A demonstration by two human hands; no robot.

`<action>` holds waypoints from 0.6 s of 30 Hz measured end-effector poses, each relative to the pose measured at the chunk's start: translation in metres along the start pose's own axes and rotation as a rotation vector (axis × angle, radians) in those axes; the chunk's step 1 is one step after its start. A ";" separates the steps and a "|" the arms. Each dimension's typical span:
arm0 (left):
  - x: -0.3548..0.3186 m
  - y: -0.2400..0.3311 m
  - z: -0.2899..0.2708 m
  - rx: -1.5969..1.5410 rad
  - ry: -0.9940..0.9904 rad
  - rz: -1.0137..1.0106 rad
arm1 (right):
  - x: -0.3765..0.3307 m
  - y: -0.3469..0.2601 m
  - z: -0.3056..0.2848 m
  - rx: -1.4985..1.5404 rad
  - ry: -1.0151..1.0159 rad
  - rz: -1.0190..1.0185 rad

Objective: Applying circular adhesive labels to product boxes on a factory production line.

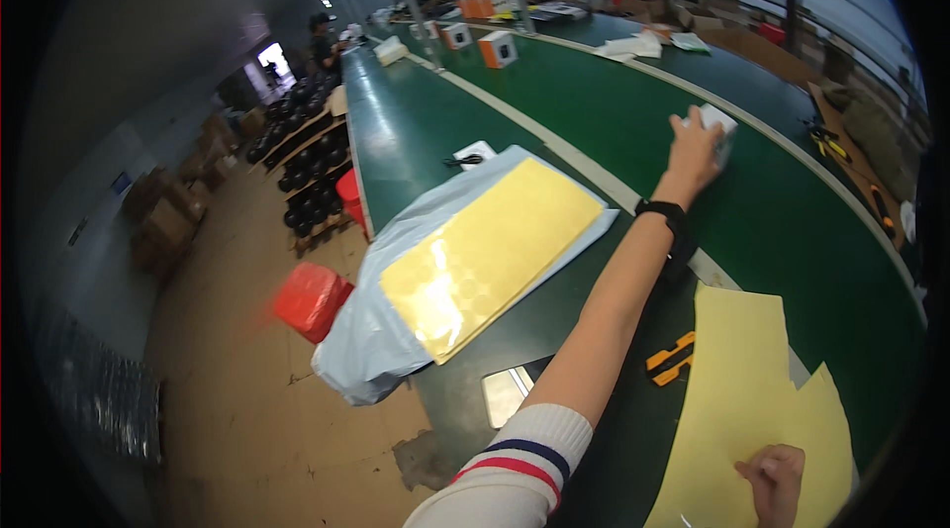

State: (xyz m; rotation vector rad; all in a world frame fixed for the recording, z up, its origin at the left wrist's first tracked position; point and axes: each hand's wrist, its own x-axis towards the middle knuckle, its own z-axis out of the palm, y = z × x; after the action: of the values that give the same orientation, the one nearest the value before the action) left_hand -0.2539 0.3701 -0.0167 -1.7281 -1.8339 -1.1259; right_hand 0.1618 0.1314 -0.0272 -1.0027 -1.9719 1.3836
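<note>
While I watch from a distance, the left hand [696,147] reaches far across the pale rail [604,182] to the green belt [614,122], its fingers closed on a small white box [720,120]. The box is at the belt's far side; I cannot tell whether it rests there or hangs just above. A light, even grip on its sides should serve best, I judge, since thin card dents easily, and I would carry the wrist, with its black band [661,214], high enough to clear the rail.

The right hand [777,479] is over the yellow sheet [732,370] at the near edge of the bench [633,429], fingers curled. I cannot tell whether they pinch it or merely hover. The sheet looks thin, so I would steady it with flat pressure, lest it crease. I would also mind the yellow-and-black cutter [672,359] just beside the sheet's left edge. Left of the reaching arm, a yellow stack [495,251] lies on a pale plastic bag [356,360], and I would keep that elbow off it.
</note>
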 end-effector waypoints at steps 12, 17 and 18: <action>-0.123 0.099 -0.173 -0.314 0.005 0.271 | 0.014 0.060 -0.046 1.145 0.020 -0.091; -0.215 0.169 -0.246 -0.553 -0.138 0.240 | -0.021 0.000 -0.057 0.954 0.215 -0.303; -0.234 0.182 -0.256 -0.569 -0.154 0.277 | -0.029 -0.015 -0.050 0.969 0.384 -0.330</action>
State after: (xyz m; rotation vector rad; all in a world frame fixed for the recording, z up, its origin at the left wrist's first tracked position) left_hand -0.1024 0.0102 0.0184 -2.3514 -1.3617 -1.5252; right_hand 0.2131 0.1326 0.0042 -0.4036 -0.9178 1.5335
